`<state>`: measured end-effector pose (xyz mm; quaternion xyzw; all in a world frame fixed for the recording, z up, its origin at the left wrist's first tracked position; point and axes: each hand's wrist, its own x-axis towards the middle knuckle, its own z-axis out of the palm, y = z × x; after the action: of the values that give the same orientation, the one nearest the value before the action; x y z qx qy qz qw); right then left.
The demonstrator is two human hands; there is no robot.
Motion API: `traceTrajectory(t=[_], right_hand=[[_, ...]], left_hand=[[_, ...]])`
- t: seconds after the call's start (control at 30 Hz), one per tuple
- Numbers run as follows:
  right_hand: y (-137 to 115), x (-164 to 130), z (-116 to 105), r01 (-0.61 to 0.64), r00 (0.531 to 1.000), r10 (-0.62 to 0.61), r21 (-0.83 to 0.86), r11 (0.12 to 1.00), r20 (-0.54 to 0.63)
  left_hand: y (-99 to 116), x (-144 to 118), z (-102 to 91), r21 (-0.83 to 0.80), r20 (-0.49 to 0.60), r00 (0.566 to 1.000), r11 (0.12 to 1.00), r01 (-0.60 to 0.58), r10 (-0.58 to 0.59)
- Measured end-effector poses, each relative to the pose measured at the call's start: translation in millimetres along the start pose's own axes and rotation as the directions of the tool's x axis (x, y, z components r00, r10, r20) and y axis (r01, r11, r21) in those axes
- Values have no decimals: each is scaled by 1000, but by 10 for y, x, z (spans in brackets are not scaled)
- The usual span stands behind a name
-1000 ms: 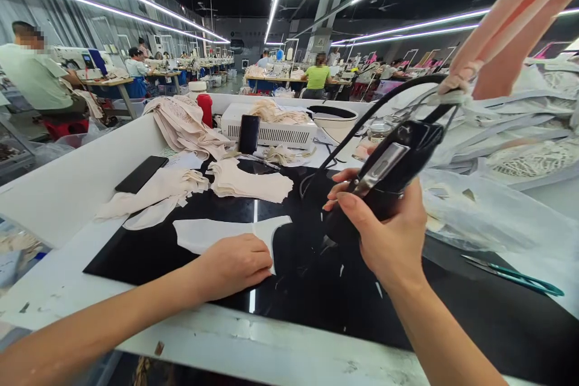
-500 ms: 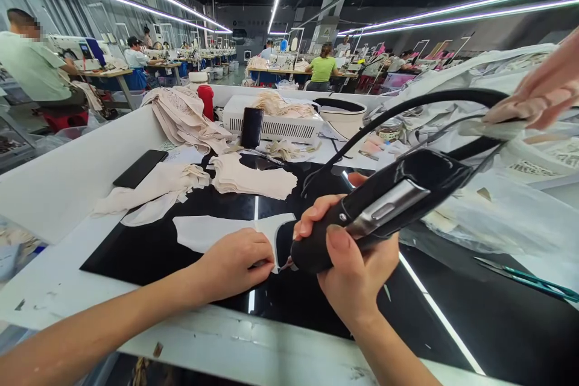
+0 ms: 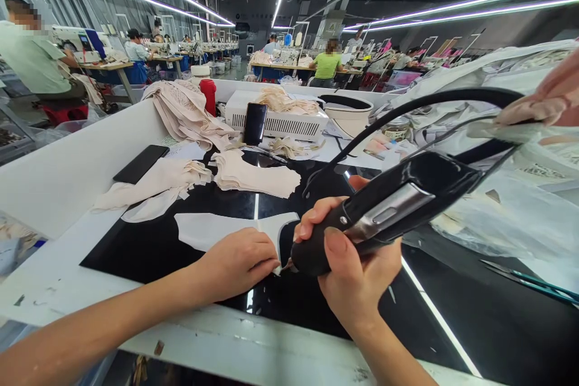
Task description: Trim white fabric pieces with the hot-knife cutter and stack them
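On the black work surface (image 3: 149,250) we see the white fabric piece (image 3: 212,230) lying flat, our left hand (image 3: 242,259) pressing its near edge, fingers flat. Our right hand (image 3: 355,268) is wrapped tight around the black corded tool (image 3: 384,208), tip at the fabric's edge.

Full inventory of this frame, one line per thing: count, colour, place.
cut piece: 1, white, flat on the mat under the left hand
mat: 1, black, glossy, on the table
table: 1, white
fabric stacks: 2, cream, behind the cut piece
phone: 1, black, left of the stacks
fabric heap: 1, beige, far left corner
box: 1, white, vented, at the back
bottle: 1, red, beside the heap
scissors: 1, teal-handled, right edge
plastic bags: several, clear, right
tool: 1, black, corded, tip at the piece's edge
left hand: pressing the cut piece
right hand: gripping the tool
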<state>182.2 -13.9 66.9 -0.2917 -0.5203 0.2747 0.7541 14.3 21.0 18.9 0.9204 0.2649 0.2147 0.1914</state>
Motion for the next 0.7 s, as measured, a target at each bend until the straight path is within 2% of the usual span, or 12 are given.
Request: traceTrajectory(t=[0.3,0.43,0.53,0.7], right_hand=[[-144,-114,17,-21,1000,21,-34,999,22],[-159,-125,18,-6,1000,6,4,1000,22],[-151,-123,21,-14,1000,14,6,1000,16],[-142,-120,25,-20,1000,20,-14,1000,-4]], left_hand=[[94,-53,17,13,66,997,999,37,-38],[85,-44,32,48,89,995,998,38,-42],[74,-42,47,93,64,998,996,0,-6],[50,-57,93,156,-3,992,980,-123,125]])
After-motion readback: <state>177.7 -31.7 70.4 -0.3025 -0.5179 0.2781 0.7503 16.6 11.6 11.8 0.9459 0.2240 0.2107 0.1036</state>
